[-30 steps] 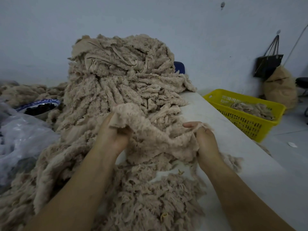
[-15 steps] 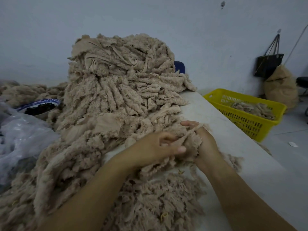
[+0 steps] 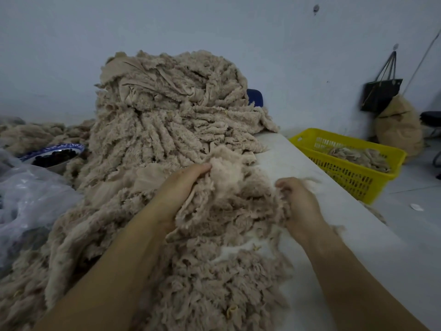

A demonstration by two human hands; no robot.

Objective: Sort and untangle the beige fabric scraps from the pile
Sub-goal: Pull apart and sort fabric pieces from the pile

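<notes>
The left hand (image 3: pixel 181 187) has its fingers curled into one side of a fluffy clump of beige fabric scraps (image 3: pixel 233 194), thumb uppermost against the pale tuft at the top. The right hand (image 3: pixel 299 201) grips the other side of the same clump, fingers bent in and buried in the fibres, so that the bunch hangs between the two hands just above the bench (image 3: pixel 310 177). How many separate scraps are in that bunch is hard to tell, since the strands blur into one another.

More loose scraps lie under and in front of the hands, running down toward the near edge. Behind the clump rises the tall pile (image 3: pixel 167 120), heaped against the wall, with ropy, frayed strips falling down its face.

To the left lie a crumpled clear plastic bag (image 3: pixel 31 194) and a blue-rimmed bowl (image 3: pixel 47 150) with something dark in it. To the right of the bench, lower down, a yellow basket (image 3: pixel 343 175) holds a few beige scraps. Beyond it a black bag (image 3: pixel 381 94) hangs on the wall above a stuffed beige sack (image 3: pixel 401 127).
</notes>
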